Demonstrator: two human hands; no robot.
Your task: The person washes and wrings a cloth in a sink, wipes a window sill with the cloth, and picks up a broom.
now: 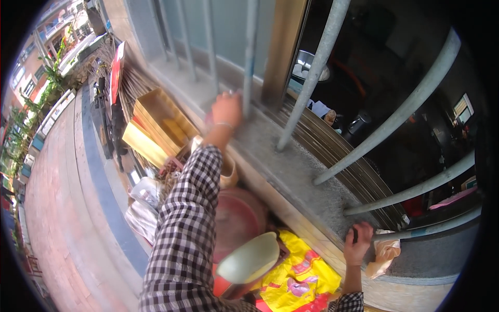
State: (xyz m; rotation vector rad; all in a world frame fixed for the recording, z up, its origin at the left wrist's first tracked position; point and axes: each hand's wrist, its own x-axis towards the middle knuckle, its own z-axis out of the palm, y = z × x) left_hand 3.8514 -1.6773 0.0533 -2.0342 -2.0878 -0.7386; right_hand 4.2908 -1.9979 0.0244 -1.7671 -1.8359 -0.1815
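Observation:
My left hand [227,110], blurred by motion, is closed on the grey window sill [270,148], close to a metal bar [250,62]. A bit of pinkish material shows at its left side; what it is I cannot make out. Lower right, my right hand [357,247] rests at the sill's outer edge beside the foot of another bar. Its fingers are bent, with a dark gap between thumb and fingers and nothing visible held. A crumpled peach-coloured wrapper or cloth [383,254] lies right beside it.
Below the sill stand a red round basin [236,216], a pale green bowl [249,258], a yellow plastic bag [301,273] and a gold box [163,118]. Curved bars [400,117] cross the dark window opening. Tiled floor [62,208] stretches along the left.

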